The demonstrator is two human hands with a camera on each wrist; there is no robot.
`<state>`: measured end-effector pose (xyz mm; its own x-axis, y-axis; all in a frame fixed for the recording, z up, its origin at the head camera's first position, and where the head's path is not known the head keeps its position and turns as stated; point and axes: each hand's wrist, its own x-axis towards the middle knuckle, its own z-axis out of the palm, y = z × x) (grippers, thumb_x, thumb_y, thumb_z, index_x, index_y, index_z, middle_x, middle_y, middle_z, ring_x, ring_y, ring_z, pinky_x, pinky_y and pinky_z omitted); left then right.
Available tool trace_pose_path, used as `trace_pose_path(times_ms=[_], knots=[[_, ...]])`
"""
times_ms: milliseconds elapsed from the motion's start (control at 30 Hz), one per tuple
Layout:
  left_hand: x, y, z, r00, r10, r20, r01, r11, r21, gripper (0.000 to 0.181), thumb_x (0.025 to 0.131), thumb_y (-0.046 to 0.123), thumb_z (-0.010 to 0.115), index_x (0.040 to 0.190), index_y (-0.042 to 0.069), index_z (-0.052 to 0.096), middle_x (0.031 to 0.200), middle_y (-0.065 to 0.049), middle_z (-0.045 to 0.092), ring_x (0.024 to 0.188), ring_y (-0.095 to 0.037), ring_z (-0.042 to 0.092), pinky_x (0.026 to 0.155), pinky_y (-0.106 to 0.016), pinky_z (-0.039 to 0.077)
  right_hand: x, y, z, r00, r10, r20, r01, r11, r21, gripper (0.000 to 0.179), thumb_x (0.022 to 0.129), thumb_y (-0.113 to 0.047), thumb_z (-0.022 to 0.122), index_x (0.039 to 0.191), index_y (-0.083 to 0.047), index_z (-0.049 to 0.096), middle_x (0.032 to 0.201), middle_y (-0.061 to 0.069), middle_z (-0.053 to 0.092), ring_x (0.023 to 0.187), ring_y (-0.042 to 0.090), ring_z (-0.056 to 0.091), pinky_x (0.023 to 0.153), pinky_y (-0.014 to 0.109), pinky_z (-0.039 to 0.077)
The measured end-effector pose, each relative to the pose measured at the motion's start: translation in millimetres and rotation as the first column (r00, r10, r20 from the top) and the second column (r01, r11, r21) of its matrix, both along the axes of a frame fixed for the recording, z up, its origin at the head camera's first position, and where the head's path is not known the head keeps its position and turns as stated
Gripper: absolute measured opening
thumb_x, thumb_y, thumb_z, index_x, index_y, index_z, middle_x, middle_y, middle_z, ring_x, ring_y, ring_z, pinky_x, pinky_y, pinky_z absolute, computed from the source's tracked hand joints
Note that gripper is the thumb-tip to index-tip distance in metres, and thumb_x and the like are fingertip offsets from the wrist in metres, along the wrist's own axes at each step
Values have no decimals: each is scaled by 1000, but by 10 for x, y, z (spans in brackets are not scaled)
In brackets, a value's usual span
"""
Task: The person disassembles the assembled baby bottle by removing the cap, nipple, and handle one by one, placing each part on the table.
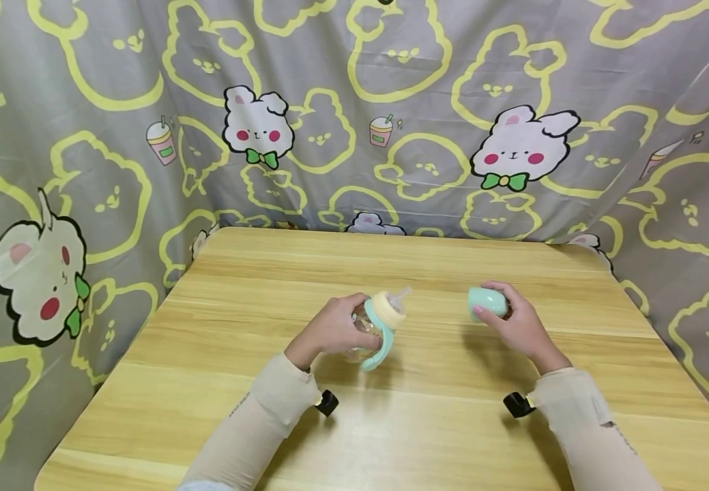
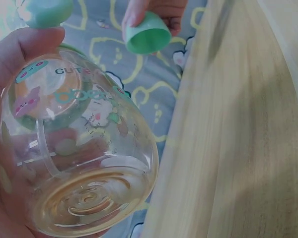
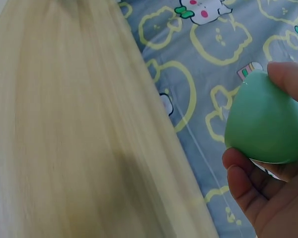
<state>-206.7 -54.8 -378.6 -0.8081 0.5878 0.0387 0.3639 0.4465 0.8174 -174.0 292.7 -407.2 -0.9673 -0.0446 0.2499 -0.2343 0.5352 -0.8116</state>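
"Curling round the bottle (image 1: 385, 315), the left hand (image 1: 336, 327) wraps its fingers about the clear body. How much gets covered?"

"Plenty. Palm and fingers hide part of the wall, and its printing is hard to read in the left wrist view. One straw (image 2: 45, 151) shows through."

"Handles?"

"One mint handle (image 1: 385, 349) is plain from the head. A rounded mint piece (image 2: 43, 11) by the thumb is cut off at the picture's top, so I can't tell whether it's a second."

"Room to move?"

"The bottle tilts over the table (image 1: 428, 423), its nipple (image 1: 400, 297) pointing up and rightward. A stretch of wood separates it from the single mint cap (image 1: 487, 302), well apart. The far table edge runs beyond both, against the curtain (image 1: 329, 68); the near edge is out of frame."

"And the right hand (image 1: 523, 327)?"

"Thumb and fingers pinch the cap, some fingertips hidden behind it. Its hollow mouth shows in the left wrist view. Black wrist cameras (image 1: 328, 403): two, one per arm."
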Motion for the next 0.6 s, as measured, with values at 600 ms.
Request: trace_pose_path(times_ms=[600], knots=[[-34, 2, -31, 997, 19, -79, -20, 1000, -10, 49, 72, 35, 77, 116, 20, 60, 99, 0, 68, 83, -17, 61, 70, -33, 51, -33, 242, -105, 995, -70, 72, 61, 990, 125, 57, 94, -33, 63, 140, -8, 43, 118, 28, 52, 96, 36, 54, 71, 37, 47]])
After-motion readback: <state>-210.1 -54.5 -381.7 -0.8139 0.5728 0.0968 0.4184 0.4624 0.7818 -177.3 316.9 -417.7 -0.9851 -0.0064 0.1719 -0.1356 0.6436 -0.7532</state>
